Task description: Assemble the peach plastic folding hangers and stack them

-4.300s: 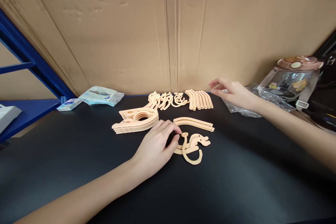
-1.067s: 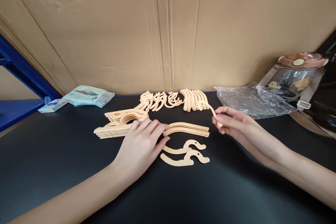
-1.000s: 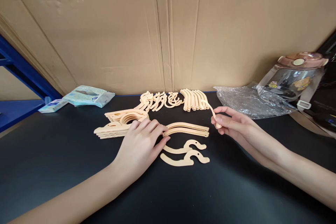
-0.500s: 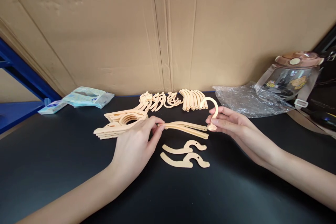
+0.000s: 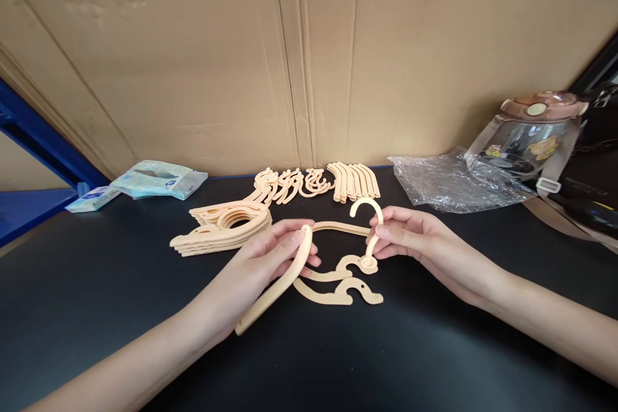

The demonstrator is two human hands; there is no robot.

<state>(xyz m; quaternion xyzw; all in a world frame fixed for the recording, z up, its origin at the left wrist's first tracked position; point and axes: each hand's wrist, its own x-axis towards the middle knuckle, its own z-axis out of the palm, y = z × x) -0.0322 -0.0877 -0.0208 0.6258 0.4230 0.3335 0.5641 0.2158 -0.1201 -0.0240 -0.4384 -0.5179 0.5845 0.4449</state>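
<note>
Tabletop [image 5: 338, 354] spreads wide on the near side of the hanger stack [image 5: 207, 240], its far edge running behind. At the stack's near right, the left hand [image 5: 265, 254] grips a curved strip [image 5: 290, 277], lifted since earlier; farther right, the right hand's [image 5: 415, 235] fingers pinch a hook [image 5: 381, 214], now nearer the stack.

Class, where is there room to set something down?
Bare: the table nearest us, between the forearms; also leftward, bordered by tissue pack and stacked pieces. Crowded: the back row of curved pieces, and between left hand and right hand.
</note>
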